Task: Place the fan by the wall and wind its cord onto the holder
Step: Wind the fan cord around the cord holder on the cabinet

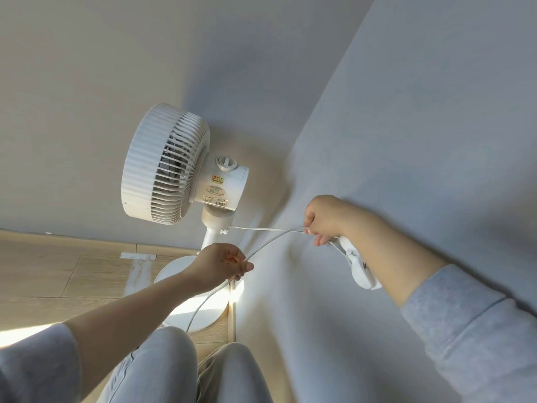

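A white pedestal fan (171,167) stands on its round base (209,312) in the corner where two pale walls meet. Its thin white cord (270,239) runs from the stem out to the right and loops back. My right hand (322,219) pinches the cord against the right wall, just above a white holder (359,269) fixed to that wall, partly hidden by my forearm. My left hand (223,264) grips the lower run of the cord in front of the fan's stem. From there the cord hangs down across the base toward my knees.
A wooden floor (58,280) lies to the left, with a white patch of tape near the skirting. The right wall (406,141) is close beside me. My knees in grey trousers (186,370) are just before the fan's base.
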Action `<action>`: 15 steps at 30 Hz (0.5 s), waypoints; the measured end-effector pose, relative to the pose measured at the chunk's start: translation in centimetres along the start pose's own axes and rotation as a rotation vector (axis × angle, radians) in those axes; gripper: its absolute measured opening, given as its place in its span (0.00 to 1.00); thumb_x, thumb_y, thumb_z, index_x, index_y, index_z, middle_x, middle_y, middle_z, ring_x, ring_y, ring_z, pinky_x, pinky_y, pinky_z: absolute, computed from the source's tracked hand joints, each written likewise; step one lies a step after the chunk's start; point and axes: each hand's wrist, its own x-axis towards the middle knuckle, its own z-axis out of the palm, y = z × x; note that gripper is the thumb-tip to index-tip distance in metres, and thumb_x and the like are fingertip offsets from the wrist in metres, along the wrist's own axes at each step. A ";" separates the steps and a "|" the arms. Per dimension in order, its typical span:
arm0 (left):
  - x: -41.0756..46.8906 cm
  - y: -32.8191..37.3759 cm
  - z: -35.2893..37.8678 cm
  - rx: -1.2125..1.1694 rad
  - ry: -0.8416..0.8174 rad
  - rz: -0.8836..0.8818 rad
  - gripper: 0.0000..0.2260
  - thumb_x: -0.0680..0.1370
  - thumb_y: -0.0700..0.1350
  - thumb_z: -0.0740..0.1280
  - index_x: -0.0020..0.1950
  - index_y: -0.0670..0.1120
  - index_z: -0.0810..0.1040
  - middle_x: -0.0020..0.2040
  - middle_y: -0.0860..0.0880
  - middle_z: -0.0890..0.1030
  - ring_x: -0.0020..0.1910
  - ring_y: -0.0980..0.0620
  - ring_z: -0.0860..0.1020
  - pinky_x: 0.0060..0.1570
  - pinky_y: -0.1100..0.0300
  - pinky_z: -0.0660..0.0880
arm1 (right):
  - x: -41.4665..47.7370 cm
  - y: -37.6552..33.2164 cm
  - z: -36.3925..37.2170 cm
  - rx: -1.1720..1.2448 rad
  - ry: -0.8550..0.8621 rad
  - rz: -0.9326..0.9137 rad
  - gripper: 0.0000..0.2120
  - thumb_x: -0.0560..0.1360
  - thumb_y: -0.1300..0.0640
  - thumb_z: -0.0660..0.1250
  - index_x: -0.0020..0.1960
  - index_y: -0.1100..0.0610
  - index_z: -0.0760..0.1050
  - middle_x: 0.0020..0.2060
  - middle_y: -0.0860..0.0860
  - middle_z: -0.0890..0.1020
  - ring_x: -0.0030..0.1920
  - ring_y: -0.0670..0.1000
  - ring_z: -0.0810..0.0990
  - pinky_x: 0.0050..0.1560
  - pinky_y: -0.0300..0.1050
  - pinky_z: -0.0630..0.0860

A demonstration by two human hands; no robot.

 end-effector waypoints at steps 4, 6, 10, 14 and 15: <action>0.0 -0.2 -0.3 0.020 0.009 0.006 0.09 0.73 0.43 0.71 0.39 0.38 0.79 0.31 0.48 0.79 0.28 0.58 0.76 0.34 0.69 0.74 | 0.3 0.6 -1.3 0.063 0.010 0.051 0.06 0.76 0.66 0.59 0.50 0.64 0.74 0.33 0.57 0.81 0.32 0.54 0.80 0.38 0.41 0.78; 0.1 -0.4 -0.6 0.035 0.009 0.009 0.09 0.75 0.46 0.69 0.40 0.40 0.81 0.33 0.49 0.80 0.31 0.56 0.77 0.39 0.64 0.76 | 0.4 0.9 -1.8 0.088 0.000 0.078 0.11 0.76 0.66 0.56 0.55 0.68 0.72 0.31 0.58 0.80 0.30 0.53 0.80 0.36 0.41 0.77; 0.1 -0.1 -0.9 0.039 0.010 0.040 0.10 0.78 0.46 0.65 0.43 0.42 0.82 0.35 0.50 0.82 0.33 0.56 0.78 0.44 0.57 0.78 | 0.1 0.9 -2.5 0.102 0.065 0.078 0.07 0.76 0.67 0.54 0.50 0.64 0.70 0.32 0.60 0.80 0.25 0.50 0.81 0.29 0.39 0.78; 0.2 0.7 -0.6 0.041 0.028 0.067 0.09 0.78 0.45 0.65 0.45 0.43 0.83 0.34 0.52 0.81 0.31 0.58 0.78 0.42 0.61 0.77 | -0.7 1.1 -3.3 0.095 0.194 0.084 0.11 0.75 0.67 0.53 0.51 0.64 0.72 0.36 0.63 0.84 0.36 0.60 0.83 0.44 0.49 0.81; 0.2 0.9 -0.5 0.038 0.027 0.071 0.09 0.77 0.45 0.65 0.44 0.43 0.83 0.33 0.52 0.80 0.32 0.58 0.78 0.42 0.61 0.77 | -0.9 1.1 -3.5 0.083 0.214 0.089 0.13 0.74 0.67 0.53 0.52 0.66 0.73 0.34 0.62 0.84 0.37 0.60 0.83 0.46 0.50 0.81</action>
